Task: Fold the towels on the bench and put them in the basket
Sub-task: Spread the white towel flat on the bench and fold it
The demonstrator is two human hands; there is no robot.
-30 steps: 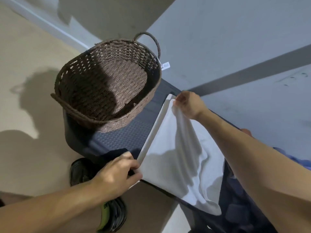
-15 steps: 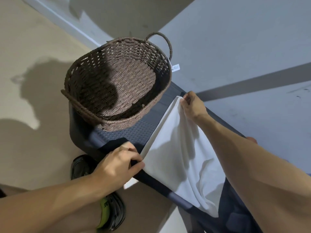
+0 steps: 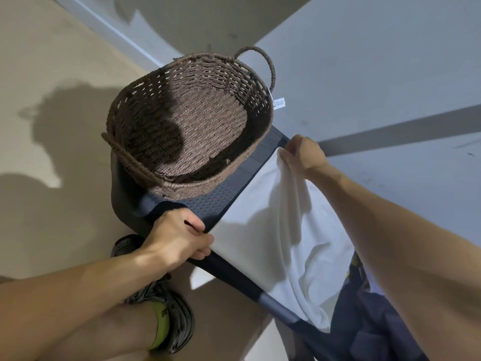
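Observation:
A white towel (image 3: 263,246) lies spread across the dark blue bench (image 3: 216,199), its lower end drooping over the near edge. My left hand (image 3: 179,237) pinches the towel's near corner at the bench's front edge. My right hand (image 3: 303,156) pinches the far corner at the bench's back edge, close to the wall. A brown woven basket (image 3: 260,142) with two handles stands empty on the bench's left end, just beyond the towel.
Dark blue cloth (image 3: 369,332) is heaped on the bench at the lower right, under my right forearm. A grey wall (image 3: 364,74) runs behind the bench. My shoe (image 3: 179,316) stands on the beige floor (image 3: 52,61) below the bench's front edge.
Both hands have drawn the towel's edge left toward the basket and pulled it taut. The right hand has moved to the bench's back edge. The view has shifted right.

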